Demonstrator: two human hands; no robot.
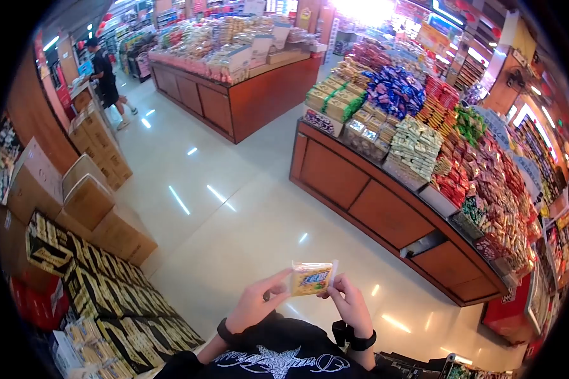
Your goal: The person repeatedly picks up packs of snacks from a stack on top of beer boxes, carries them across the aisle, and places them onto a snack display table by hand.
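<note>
Between my two hands, in front of my chest, is a small yellow snack packet [312, 278] with blue and white lettering and clear crimped edges. My left hand [259, 298] pinches its left edge between thumb and fingers. At the opposite edge, my right hand [349, 304] grips the lower right corner with thumb and fingertips. The printed face is turned up toward me. Both wrists carry dark bands, and a black top with white lettering shows below.
To the right stands a wooden display counter [360, 192] heaped with wrapped sweets [395, 91]. Another counter [234, 104] is farther back. Cardboard boxes [88, 196] and stacked black-and-gold cartons [101, 290] line the left. A person [105, 79] in dark clothes stands at the far left.
</note>
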